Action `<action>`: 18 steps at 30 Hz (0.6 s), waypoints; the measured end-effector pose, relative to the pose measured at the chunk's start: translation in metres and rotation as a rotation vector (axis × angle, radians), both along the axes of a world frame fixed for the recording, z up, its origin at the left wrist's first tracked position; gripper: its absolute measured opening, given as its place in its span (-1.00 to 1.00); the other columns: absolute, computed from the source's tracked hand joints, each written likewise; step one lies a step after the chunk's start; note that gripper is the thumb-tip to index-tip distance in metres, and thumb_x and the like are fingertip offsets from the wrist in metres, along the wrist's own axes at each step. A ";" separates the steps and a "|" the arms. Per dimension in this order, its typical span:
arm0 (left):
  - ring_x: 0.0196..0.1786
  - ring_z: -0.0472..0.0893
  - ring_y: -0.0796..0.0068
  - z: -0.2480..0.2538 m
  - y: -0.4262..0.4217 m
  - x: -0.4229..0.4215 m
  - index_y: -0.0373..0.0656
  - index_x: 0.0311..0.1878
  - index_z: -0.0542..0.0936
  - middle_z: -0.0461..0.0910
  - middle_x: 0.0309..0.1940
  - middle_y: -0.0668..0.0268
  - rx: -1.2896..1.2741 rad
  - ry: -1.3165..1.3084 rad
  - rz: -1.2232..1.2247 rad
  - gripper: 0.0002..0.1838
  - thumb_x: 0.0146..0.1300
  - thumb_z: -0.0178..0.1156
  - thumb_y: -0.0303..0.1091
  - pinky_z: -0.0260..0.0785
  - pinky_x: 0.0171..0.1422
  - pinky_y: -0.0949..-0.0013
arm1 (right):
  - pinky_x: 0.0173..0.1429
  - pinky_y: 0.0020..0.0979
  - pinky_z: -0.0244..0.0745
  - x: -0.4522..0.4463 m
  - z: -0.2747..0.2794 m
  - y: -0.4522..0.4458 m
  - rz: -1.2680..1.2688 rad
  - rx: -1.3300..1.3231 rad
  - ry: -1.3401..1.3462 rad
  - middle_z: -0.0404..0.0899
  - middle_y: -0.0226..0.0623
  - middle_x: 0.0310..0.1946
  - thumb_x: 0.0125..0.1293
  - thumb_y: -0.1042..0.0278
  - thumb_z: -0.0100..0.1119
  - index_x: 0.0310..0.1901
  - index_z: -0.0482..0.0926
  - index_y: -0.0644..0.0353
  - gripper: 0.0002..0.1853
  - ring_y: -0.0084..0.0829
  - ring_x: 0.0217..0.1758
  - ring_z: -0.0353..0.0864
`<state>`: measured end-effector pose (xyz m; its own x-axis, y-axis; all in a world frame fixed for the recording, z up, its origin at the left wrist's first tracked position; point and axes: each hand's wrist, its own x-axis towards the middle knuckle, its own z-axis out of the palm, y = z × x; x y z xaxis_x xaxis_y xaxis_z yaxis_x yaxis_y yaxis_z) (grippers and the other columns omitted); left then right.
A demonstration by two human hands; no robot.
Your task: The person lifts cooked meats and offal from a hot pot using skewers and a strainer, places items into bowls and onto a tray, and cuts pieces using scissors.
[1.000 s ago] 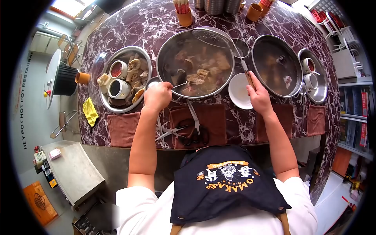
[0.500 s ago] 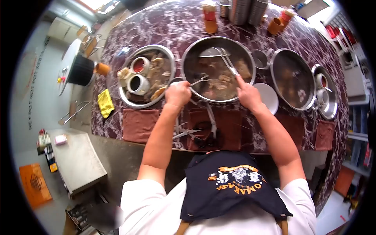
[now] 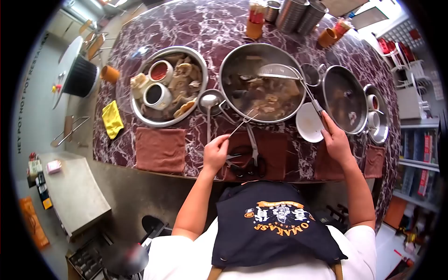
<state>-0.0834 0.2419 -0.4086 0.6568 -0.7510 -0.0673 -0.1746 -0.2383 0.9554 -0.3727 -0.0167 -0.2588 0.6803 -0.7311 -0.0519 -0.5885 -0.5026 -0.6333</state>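
Observation:
My left hand (image 3: 216, 154) is closed around a long fork (image 3: 242, 123), its tines over the near rim of the large steel pot (image 3: 222, 60). Gripped in my right hand (image 3: 337, 142) is the dark handle of a skimmer (image 3: 278, 71). The skimmer's round head is tilted over the pot's right half, and its handle crosses the right rim. Chunks of cooked meat (image 3: 268, 102) lie in brown broth in the pot. A ladle (image 3: 210, 100) rests in a small bowl left of the pot. Scissors (image 3: 254, 165) lie on a brown cloth in front.
At left stands a steel tray (image 3: 135, 109) of food with two sauce cups. Another pot (image 3: 329, 74) and a white plate (image 3: 310, 122) are at right. A yellow cloth (image 3: 112, 120) lies near the left edge; steel canisters (image 3: 291, 16) stand at the back.
My right hand has moved right and towards me, drawing the skimmer to the pot's right side and tilting it. My left hand has pulled the fork back to the near rim.

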 end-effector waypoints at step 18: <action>-0.11 0.65 0.46 0.015 0.055 -0.055 -0.31 0.00 0.64 0.71 -0.19 0.18 0.145 -0.039 0.255 -0.76 0.34 0.15 -0.42 0.44 0.06 0.42 | 0.19 -0.21 0.42 0.049 -0.054 -0.064 0.020 0.018 -0.217 0.54 0.09 0.09 0.37 0.29 0.07 0.39 0.30 0.08 -0.45 0.02 0.14 0.55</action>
